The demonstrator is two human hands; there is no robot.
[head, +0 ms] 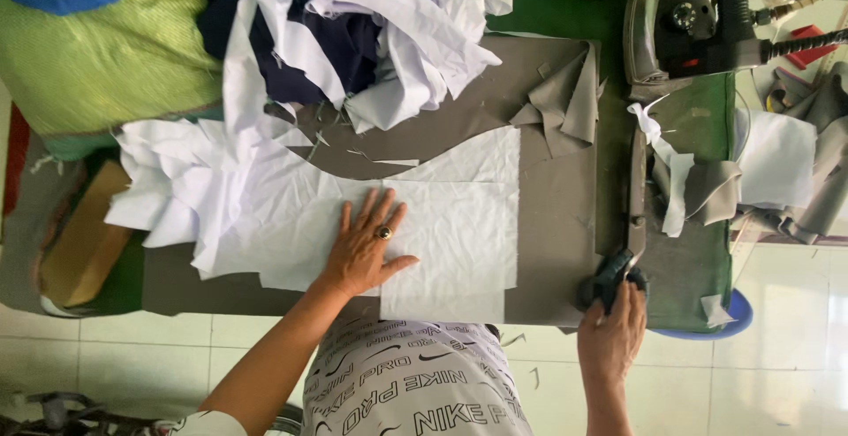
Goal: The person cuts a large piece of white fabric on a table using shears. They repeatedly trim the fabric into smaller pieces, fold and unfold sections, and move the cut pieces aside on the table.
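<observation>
Green-covered tabletop (707, 127) carries thin, limp white fabric (459, 224) pinned flat under the open left hand (364, 246), while the right hand (611, 328), off to its side, closes around heavy scissors (629, 233) by their dark handles.

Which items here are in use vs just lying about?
In use: left hand flat on white sheet, over grey fabric; right hand gripping scissors.
Lying about: iron, white scrap pile, green cloth, cardboard box.
</observation>
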